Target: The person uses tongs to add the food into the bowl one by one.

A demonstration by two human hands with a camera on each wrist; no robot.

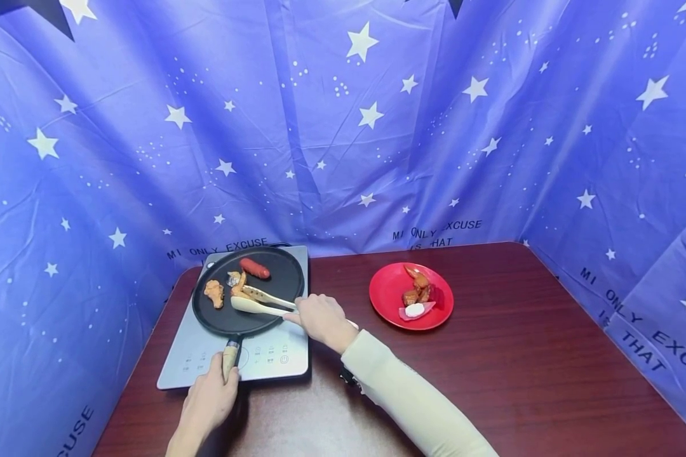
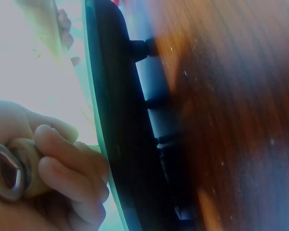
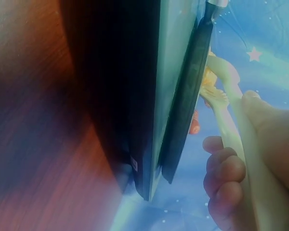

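My left hand point(image 1: 210, 395) grips the wooden handle point(image 1: 229, 358) of a flat black frying pan point(image 1: 286, 271). In the left wrist view its fingers curl round the handle point(image 2: 32, 166), beside a metal ring point(image 2: 8, 171). Over the pan, my right hand point(image 1: 322, 320) holds cream tongs point(image 1: 271, 310). The tongs' tips are at a golden-brown piece of food point(image 1: 239, 289), seen between them in the right wrist view; its exact kind is partly hidden. A drumstick point(image 1: 214, 294) lies to its left in the pan, and a red sausage point(image 1: 255, 268) lies farther back.
The pan sits on a silver induction cooker point(image 1: 177, 369) at the table's left. To the right, a red plate point(image 1: 384, 299) carries a brown chicken wing point(image 1: 420, 279), brown pieces point(image 1: 411, 297) and a pink-and-white item point(image 1: 415, 310). Blue star-patterned curtains point(image 1: 320, 127) enclose the wooden table point(image 1: 503, 355).
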